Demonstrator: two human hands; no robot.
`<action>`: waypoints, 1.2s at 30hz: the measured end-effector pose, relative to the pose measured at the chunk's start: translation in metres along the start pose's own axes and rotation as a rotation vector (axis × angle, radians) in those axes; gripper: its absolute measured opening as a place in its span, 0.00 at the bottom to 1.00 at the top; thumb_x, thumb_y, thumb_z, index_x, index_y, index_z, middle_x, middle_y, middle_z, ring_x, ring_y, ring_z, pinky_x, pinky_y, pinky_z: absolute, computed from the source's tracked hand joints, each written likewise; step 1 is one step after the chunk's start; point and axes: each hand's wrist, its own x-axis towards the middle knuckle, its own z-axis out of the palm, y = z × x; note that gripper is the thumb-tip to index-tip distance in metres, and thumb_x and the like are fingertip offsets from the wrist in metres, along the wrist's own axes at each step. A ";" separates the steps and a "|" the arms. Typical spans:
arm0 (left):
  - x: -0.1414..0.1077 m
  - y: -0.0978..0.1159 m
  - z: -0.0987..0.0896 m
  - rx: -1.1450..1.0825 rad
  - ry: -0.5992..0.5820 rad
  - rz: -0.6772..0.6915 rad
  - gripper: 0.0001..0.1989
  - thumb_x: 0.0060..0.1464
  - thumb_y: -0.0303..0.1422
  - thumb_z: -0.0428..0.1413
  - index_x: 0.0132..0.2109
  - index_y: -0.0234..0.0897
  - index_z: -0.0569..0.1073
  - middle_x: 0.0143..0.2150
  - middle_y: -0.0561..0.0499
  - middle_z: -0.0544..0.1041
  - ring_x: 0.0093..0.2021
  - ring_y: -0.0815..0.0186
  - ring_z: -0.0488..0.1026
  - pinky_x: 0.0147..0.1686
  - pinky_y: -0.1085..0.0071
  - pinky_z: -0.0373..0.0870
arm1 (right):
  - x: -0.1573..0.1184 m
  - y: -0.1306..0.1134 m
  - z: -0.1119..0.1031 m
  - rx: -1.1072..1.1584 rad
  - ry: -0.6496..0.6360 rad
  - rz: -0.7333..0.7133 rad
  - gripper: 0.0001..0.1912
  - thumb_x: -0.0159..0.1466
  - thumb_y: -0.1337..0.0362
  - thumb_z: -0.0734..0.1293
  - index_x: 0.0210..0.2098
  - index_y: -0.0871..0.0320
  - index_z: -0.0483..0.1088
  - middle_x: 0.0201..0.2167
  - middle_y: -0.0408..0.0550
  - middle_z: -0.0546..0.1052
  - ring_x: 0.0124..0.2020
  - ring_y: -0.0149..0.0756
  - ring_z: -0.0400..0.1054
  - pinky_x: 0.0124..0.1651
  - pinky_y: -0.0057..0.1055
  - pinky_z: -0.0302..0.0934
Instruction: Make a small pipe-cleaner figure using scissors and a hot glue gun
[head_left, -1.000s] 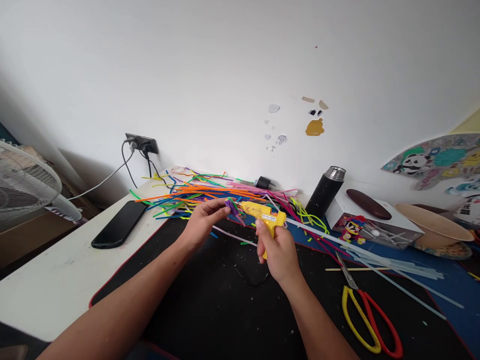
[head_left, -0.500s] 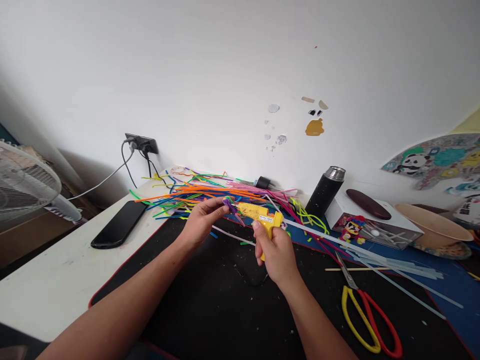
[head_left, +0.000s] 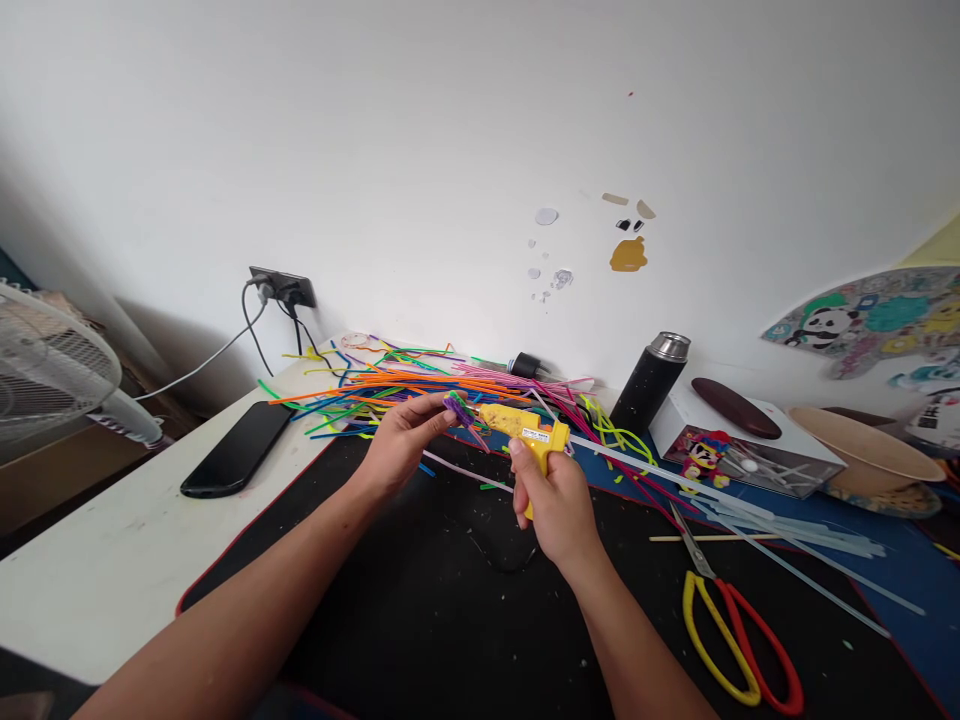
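Centrally, above the black mat (head_left: pixel 420 610), a small purple-and-green fuzzy piece (head_left: pixel 457 406) is pinched between thumb and fingers of the left hand (head_left: pixel 397 442), a narrow grip near its edge. The yellow hot glue gun (head_left: pixel 504 419) is gripped by its handle in the right hand (head_left: pixel 556 508), fingers wrapped, nozzle pointed at the piece; whether tip and fuzz are touching cannot be told. A long glue stick (head_left: pixel 637 461) runs out from the rear. Judged best: piece held still, tip brought in by small wrist movements, trigger squeezed lightly so that only a little glue is let out. Pinching fingertips are best placed well off the nozzle, since heat is likely there. The rear stick should be given free room above the loose glue sticks (head_left: pixel 825 535) and scissors (head_left: pixel 702 563), lest the aim be jogged.
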 end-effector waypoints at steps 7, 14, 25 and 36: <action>0.000 0.000 -0.001 0.015 -0.003 0.006 0.18 0.45 0.40 0.74 0.44 0.39 0.87 0.44 0.44 0.86 0.45 0.55 0.80 0.52 0.60 0.73 | 0.000 0.000 0.000 -0.006 0.011 0.019 0.33 0.64 0.34 0.65 0.19 0.55 0.64 0.10 0.40 0.65 0.11 0.28 0.60 0.17 0.26 0.55; 0.001 0.000 -0.001 -0.011 -0.003 0.011 0.17 0.45 0.39 0.74 0.42 0.39 0.87 0.41 0.45 0.86 0.42 0.58 0.80 0.49 0.64 0.73 | 0.002 0.000 0.001 -0.004 -0.003 0.022 0.33 0.64 0.34 0.65 0.20 0.55 0.64 0.10 0.40 0.65 0.11 0.28 0.60 0.16 0.25 0.55; 0.001 0.004 0.001 -0.021 0.014 0.011 0.17 0.43 0.39 0.74 0.41 0.38 0.87 0.39 0.44 0.86 0.40 0.56 0.81 0.48 0.61 0.74 | 0.001 0.000 -0.001 -0.011 -0.001 0.018 0.33 0.65 0.34 0.65 0.19 0.55 0.64 0.10 0.40 0.65 0.11 0.27 0.60 0.16 0.25 0.55; 0.001 0.005 0.002 -0.049 0.034 0.021 0.17 0.43 0.38 0.75 0.41 0.37 0.87 0.39 0.44 0.86 0.42 0.55 0.81 0.50 0.61 0.74 | 0.001 -0.001 -0.002 -0.025 0.005 0.032 0.33 0.64 0.34 0.65 0.19 0.55 0.64 0.11 0.40 0.65 0.11 0.28 0.60 0.16 0.25 0.55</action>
